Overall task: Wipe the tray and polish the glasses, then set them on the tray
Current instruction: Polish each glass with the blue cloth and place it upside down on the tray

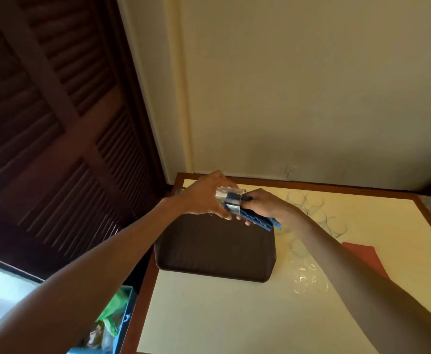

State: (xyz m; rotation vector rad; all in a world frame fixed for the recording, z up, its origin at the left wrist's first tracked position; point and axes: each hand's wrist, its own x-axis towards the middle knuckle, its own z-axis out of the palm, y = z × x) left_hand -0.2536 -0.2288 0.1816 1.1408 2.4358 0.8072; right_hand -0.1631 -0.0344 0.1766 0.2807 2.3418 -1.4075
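l hand (204,198) curled round glass (231,198), held sideways over tray (217,251) far edge so mouth faces r hand (265,205). r hand pinches blue cloth (257,221), part pushed inside glass for polishing. no glass seen on tray yet. other glasses (311,208) on table (209,315) right of tray: clear, faint, count unsure, some behind r arm.

No legible text, label, brand, number or sign. Packaging (94,337) in blue bin (127,320), lower left: surface too blurred to read.
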